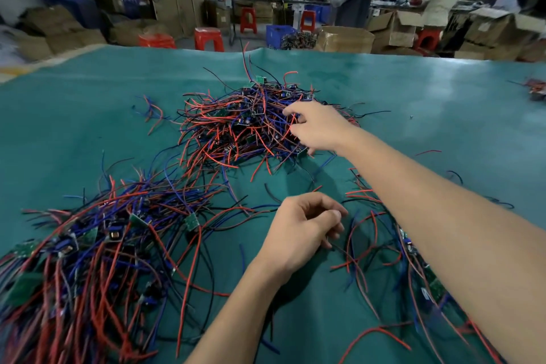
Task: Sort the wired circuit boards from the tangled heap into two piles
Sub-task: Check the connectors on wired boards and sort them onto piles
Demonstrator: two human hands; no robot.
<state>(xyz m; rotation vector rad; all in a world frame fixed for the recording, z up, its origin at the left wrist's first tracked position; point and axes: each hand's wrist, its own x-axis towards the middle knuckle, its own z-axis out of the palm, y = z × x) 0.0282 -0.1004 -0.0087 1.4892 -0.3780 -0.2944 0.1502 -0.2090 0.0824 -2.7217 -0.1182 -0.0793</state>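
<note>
Heap (245,124) wires – red, blue, black; boards green; table cover (428,103) teal.

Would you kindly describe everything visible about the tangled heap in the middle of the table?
The tangled heap is a loose mound of thin red, blue and black wires knotted around small green circuit boards, some with dark components. It lies on the green table cover, beyond two nearer piles. Stray wire ends stick up and out from its edges. The right hand reaches into its right side, fingers among the wires.
</note>
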